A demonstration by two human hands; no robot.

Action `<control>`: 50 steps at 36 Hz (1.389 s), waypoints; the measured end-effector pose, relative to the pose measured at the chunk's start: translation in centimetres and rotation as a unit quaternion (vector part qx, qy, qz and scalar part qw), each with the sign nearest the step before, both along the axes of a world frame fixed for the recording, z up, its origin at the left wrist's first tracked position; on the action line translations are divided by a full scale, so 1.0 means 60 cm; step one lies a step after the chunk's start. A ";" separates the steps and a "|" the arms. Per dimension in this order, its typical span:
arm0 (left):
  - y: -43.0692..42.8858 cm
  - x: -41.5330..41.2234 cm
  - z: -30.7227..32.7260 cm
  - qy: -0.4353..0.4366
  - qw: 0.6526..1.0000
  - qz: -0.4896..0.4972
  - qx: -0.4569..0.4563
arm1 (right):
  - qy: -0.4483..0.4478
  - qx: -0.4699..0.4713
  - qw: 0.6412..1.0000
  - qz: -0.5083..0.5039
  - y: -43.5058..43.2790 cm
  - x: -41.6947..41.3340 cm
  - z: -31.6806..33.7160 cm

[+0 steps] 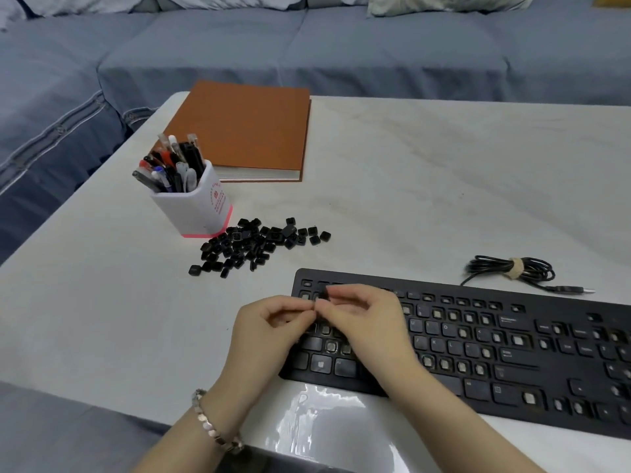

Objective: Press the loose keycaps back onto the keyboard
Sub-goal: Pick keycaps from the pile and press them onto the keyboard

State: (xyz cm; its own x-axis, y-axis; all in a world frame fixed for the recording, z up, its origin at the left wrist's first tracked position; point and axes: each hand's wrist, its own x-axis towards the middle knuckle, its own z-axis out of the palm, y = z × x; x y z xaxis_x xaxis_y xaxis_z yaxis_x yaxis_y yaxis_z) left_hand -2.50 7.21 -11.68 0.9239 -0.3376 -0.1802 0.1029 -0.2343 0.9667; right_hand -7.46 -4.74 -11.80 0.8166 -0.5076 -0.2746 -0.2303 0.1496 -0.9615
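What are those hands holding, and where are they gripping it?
A small black keycap, pinched at its sides between the fingertips of the left hand and right hand, above the left end of the keyboard.

On the black keyboard [519,368], white legends could be read on a few seated keys: "U", "I" and "O" side by side in one row [431,325], and "J", "K" and "L" in the row just below it [434,342]. A Windows logo stood on a bottom-row key [320,364] near the left end. The longer words on the wide keys right of the letter block were too blurred to read. The white pen holder [201,206] carried columns of red print down one face, too small to make out. Among the loose keycaps [252,245], one showed a pale, unreadable mark.
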 end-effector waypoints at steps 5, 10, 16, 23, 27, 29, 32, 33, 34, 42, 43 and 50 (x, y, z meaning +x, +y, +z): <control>0.029 0.026 -0.022 -0.058 0.994 0.061 0.069 | 0.020 -0.133 0.991 0.012 -0.033 -0.011 -0.010; 0.042 0.032 -0.045 0.057 0.996 0.029 0.061 | 0.033 -0.295 0.950 0.094 -0.030 -0.017 -0.020; 0.042 0.033 -0.044 0.063 0.996 -0.040 0.055 | 0.024 -0.400 0.895 0.194 -0.001 -0.002 -0.028; 0.050 0.037 -0.045 0.091 0.994 -0.045 0.032 | 0.021 -0.413 0.885 0.213 0.008 0.002 -0.040; 0.050 0.034 -0.046 0.092 0.995 -0.044 0.016 | 0.012 -0.421 0.884 0.204 0.013 0.001 -0.046; 0.048 0.033 -0.048 0.090 0.995 -0.043 0.011 | 0.007 -0.424 0.884 0.196 0.015 0.002 -0.048; 0.050 0.034 -0.049 0.088 0.995 -0.047 0.017 | 0.002 -0.425 0.886 0.187 0.016 0.001 -0.051; 0.051 0.035 -0.050 0.087 0.995 -0.049 0.021 | 0.001 -0.426 0.885 0.185 0.017 0.001 -0.052; 0.051 0.035 -0.051 0.085 0.995 -0.049 0.024 | 0.000 -0.428 0.885 0.184 0.017 0.000 -0.053; 0.053 0.035 -0.058 0.075 0.995 -0.045 0.039 | 0.000 -0.429 0.881 0.199 0.013 -0.001 -0.053; 0.052 0.034 -0.058 0.073 0.995 -0.044 0.042 | 0.000 -0.428 0.881 0.201 0.013 -0.001 -0.052; 0.052 0.036 -0.061 0.075 0.995 -0.036 0.051 | 0.003 -0.436 0.879 0.192 0.014 -0.001 -0.051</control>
